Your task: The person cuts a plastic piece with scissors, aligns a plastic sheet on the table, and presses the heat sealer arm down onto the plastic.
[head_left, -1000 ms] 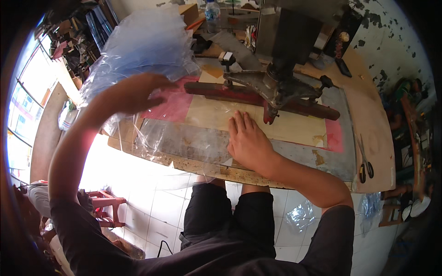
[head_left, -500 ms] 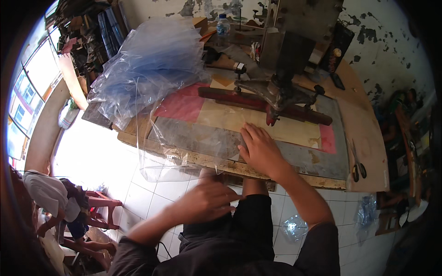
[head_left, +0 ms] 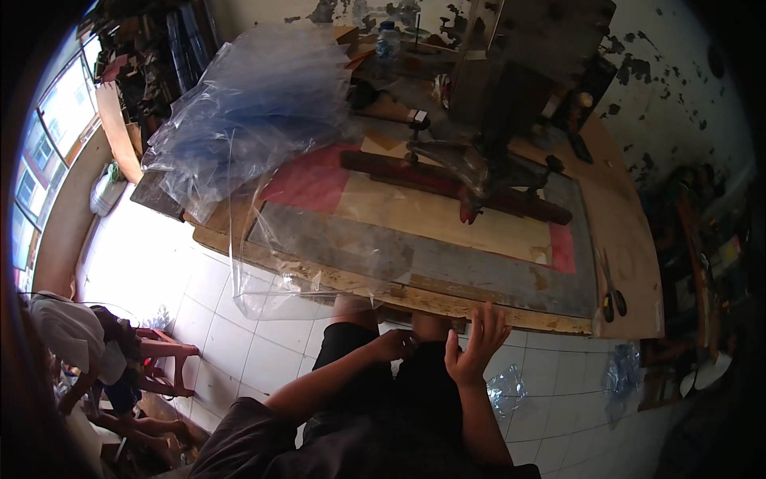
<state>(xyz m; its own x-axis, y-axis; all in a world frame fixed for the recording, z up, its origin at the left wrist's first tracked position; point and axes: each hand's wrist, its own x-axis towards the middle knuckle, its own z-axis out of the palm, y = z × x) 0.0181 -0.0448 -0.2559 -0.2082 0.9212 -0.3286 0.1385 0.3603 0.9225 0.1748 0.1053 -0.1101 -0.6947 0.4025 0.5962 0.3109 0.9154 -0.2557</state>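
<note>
My right hand is raised just in front of the table's near edge, fingers spread, with nothing in it. My left hand is over my lap with its fingers curled in; what they hold, if anything, is hidden. Beyond them lies a cream sheet on the grey work plate, with red pieces at its ends. Above it is the dark red bar of a press. A clear plastic sheet lies partly on the plate's left side and hangs over the front edge.
A tall pile of clear plastic sheets covers the table's back left. Black-handled scissors rest at the right. A bottle stands behind. Another person sits at lower left by a red stool. Crumpled plastic lies on the tiled floor.
My right hand has left the cream sheet and come back toward me, opening its fingers. My left hand has moved slightly right, and its fingers have curled. The press bar looks unmoved.
</note>
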